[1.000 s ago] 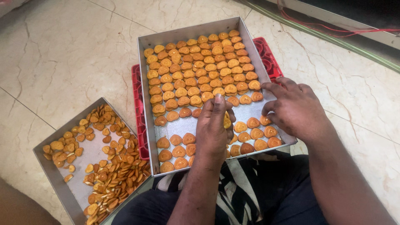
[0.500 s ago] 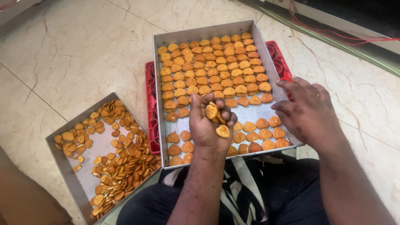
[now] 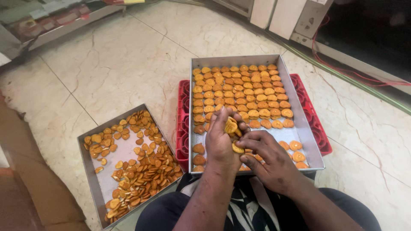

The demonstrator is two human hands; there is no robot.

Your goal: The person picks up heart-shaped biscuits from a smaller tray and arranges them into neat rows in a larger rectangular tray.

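Marble floor (image 3: 128,64) underfoot, pale and veined. Steel tray (image 3: 306,141) on a red crate (image 3: 319,137), packed with neat rows of orange biscuits (image 3: 239,92) at the far end, sparser near the lap. Second steel tray (image 3: 87,164) to the left on the floor, heaped with loose biscuits (image 3: 141,171). Left hand (image 3: 220,141) closed around a small stack of biscuits (image 3: 231,126), above the tray's near end. Right hand (image 3: 269,160) pinching one biscuit (image 3: 237,148) between fingertips, touching the left.
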